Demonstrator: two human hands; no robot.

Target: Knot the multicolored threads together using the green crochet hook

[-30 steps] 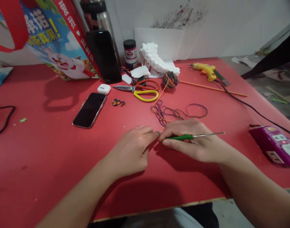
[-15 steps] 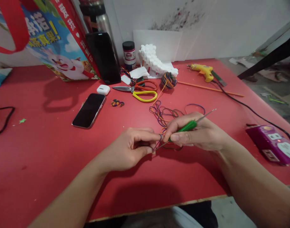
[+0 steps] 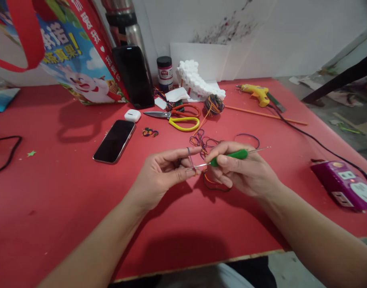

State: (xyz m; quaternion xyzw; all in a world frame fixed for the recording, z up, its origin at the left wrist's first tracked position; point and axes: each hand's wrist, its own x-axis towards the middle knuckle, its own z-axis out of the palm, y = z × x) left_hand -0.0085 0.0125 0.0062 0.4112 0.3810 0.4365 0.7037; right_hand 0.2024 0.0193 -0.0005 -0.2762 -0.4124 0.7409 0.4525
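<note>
My right hand (image 3: 243, 172) grips a green-handled crochet hook (image 3: 229, 155), its metal tip pointing left toward my left hand. My left hand (image 3: 163, 174) is raised a little off the red table (image 3: 66, 192). Multicoloured yarn (image 3: 205, 144) is looped over its outstretched index finger and pinched between the thumb and another finger. The hook's tip meets the yarn at that pinch. Loose loops of the same yarn trail back over the table to a small yarn ball (image 3: 213, 105).
Behind the hands lie yellow-handled scissors (image 3: 179, 119), a phone (image 3: 114, 141), a white earbud case (image 3: 132, 115) and a tiny crocheted piece (image 3: 149, 132). A yellow glue gun (image 3: 258, 93) and a thin stick (image 3: 265, 115) lie far right. A purple power strip (image 3: 343, 188) sits at the right edge.
Both hands have lifted from the table. My left index finger has stretched out with yarn over it, and the hook now points left into the yarn.
</note>
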